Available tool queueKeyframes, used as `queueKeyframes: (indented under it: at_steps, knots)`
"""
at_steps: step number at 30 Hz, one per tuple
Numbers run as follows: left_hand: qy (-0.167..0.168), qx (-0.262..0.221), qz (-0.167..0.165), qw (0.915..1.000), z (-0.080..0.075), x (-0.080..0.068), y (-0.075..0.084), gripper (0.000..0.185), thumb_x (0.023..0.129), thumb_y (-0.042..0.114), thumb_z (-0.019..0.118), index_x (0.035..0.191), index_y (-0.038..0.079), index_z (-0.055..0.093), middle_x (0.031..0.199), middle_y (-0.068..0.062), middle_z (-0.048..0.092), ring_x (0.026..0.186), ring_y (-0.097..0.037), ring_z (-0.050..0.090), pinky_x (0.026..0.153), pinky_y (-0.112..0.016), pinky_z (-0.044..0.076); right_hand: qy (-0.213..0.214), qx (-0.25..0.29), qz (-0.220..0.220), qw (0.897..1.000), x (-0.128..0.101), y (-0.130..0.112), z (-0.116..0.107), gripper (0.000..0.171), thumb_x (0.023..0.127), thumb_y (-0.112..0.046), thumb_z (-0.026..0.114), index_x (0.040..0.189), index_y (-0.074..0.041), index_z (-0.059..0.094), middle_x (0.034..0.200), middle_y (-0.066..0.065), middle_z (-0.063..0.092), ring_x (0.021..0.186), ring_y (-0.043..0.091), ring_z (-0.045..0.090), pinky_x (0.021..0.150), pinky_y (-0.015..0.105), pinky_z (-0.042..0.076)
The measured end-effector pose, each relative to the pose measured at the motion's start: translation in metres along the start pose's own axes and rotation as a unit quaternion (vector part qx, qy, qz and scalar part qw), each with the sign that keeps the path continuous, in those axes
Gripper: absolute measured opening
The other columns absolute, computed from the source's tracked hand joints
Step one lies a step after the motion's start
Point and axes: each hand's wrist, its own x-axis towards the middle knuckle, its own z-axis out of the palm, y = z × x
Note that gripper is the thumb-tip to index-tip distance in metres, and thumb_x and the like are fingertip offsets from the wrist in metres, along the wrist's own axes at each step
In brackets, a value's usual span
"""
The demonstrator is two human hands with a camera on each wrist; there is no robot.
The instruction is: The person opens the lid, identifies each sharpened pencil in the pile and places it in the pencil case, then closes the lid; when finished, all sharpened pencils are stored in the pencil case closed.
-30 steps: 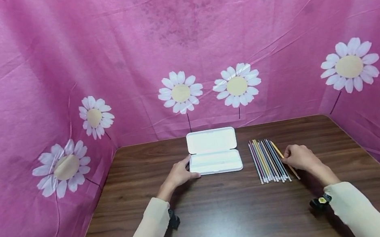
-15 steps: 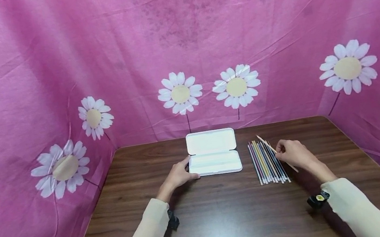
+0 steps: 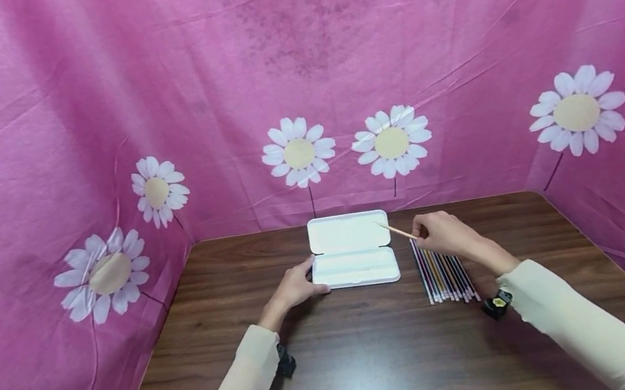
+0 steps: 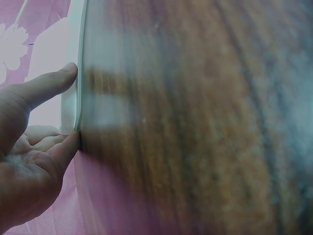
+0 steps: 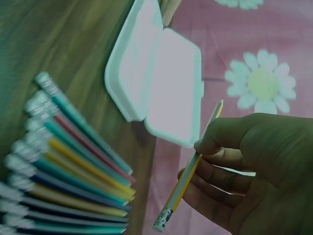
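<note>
Right hand (image 3: 442,234) grip pinched on a yellow pencil (image 3: 397,231), held in air above the case's right edge. Left hand (image 3: 296,285) rests on the case's left end, fingers relaxed. Row of coloured pencils (image 3: 441,267) lies on the worktop (image 3: 374,361) just right of the case. White case (image 3: 352,251) open, lid back. Pink daisy cloth (image 3: 297,89) behind.

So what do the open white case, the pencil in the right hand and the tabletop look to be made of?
The pencil case: probably moulded plastic, matte white, with rounded corners and a thin even rim. The pencil in the right hand: likely wood with a glossy yellow coat and a metal band near its eraser end. The table: dark wood grain under a faint sheen, though solid wood or laminate cannot be told apart.
</note>
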Motion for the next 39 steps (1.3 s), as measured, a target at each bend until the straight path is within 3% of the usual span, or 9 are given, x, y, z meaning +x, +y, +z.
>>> queueKeyframes:
  at_steps: [10,24,32,39]
  knots:
    - [0.0,-0.001,0.003,1.0,-0.001,-0.001,0.002,0.098,0.083,0.03,0.091,0.162,0.002,0.042,0.16,-0.023,0.051,0.148,-0.039,0.051,0.124,-0.05,0.041,-0.027,-0.047,-0.102,0.993,0.037,-0.045,0.003,0.01,0.083,-0.003,0.072,0.08,-0.011,0.066,0.071,-0.003,0.058,0.066,0.013,0.051,0.061,0.031,0.044]
    - [-0.002,0.007,-0.006,1.0,-0.001,0.001,0.003,0.098,0.083,0.029,0.092,0.163,0.005,0.041,0.159,-0.023,0.052,0.147,-0.038,0.052,0.123,-0.049,0.042,-0.085,-0.086,-0.152,0.981,0.072,-0.073,0.03,0.016,0.083,-0.002,0.073,0.075,-0.014,0.067,0.072,-0.003,0.065,0.069,0.014,0.057,0.066,0.034,0.053]
    - [0.001,0.003,0.001,1.0,-0.001,0.0,0.003,0.097,0.083,0.028,0.092,0.164,0.009,0.042,0.154,-0.025,0.057,0.14,-0.038,0.058,0.119,-0.051,0.047,-0.125,-0.095,-0.115,0.981,0.085,-0.073,0.059,0.014,0.082,-0.004,0.074,0.076,-0.015,0.069,0.078,0.0,0.07,0.074,0.018,0.063,0.07,0.038,0.057]
    - [-0.002,-0.002,0.003,1.0,-0.002,-0.001,0.003,0.096,0.083,0.027,0.092,0.164,0.008,0.043,0.153,-0.026,0.058,0.137,-0.036,0.06,0.117,-0.051,0.048,-0.122,-0.097,-0.105,0.982,0.087,-0.068,0.082,0.012,0.083,-0.003,0.073,0.078,-0.014,0.07,0.079,0.001,0.069,0.075,0.019,0.063,0.073,0.043,0.058]
